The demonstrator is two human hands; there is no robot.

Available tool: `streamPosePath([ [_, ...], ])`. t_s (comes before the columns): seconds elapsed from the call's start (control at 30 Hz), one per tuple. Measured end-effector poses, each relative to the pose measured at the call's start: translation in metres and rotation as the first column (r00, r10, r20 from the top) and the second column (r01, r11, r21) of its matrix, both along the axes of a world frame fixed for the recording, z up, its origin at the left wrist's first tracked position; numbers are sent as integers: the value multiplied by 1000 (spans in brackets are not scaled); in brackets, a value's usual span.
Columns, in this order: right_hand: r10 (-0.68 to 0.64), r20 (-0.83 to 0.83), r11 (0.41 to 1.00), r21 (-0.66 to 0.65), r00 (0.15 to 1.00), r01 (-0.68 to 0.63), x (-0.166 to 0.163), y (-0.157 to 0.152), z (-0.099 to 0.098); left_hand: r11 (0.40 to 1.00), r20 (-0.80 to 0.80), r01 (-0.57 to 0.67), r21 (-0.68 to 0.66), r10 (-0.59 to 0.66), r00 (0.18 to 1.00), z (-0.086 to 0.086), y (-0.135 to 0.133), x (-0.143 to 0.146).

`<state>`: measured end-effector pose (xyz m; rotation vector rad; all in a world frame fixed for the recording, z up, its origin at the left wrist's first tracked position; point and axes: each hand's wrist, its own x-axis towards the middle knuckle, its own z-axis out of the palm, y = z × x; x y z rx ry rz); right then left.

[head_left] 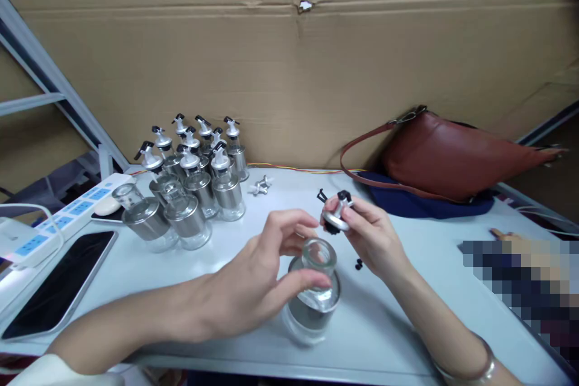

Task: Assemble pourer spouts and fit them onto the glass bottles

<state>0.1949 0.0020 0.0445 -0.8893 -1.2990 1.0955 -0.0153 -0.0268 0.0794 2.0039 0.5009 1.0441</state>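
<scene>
A glass bottle (pixel 313 298) with a metal band and an open neck stands on the white table (pixel 398 313) near the front edge. My left hand (pixel 262 271) is curled round the bottle's neck, thumb and fingers touching it. Just above and to the right, my right hand (pixel 368 235) pinches a silver cap with a black spout (pixel 337 212), tilted, a little way from the bottle's mouth. A small black part (pixel 359 264) lies on the table under my right hand.
Several capped bottles (pixel 199 163) stand at the back left, with two uncapped ones (pixel 163 217) in front. A tablet (pixel 58 283), a power strip (pixel 58 220), a small metal piece (pixel 261 186) and a brown bag (pixel 452 157) also lie here. Cardboard wall behind.
</scene>
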Motion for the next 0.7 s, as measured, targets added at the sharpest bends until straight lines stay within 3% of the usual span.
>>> streamPosePath([
  [0.13,37,-4,995,91,999,-36,-1,-11,8,991,22,27,131,-30,999,-21,3,8],
  [0.27,133,-42,976,181,990,-123,-6,-26,19,991,98,46,125,-58,993,-29,5,10],
  [0.4,215,103,961,153,971,-229,-11,-38,29,990,144,47,134,-66,987,-31,8,11],
  [0.57,223,244,955,140,944,-262,-12,-43,40,970,61,89,227,-105,993,-28,13,10],
  [0.7,253,267,949,120,930,-292,-12,-42,44,941,-1,101,322,-106,994,-25,15,6],
])
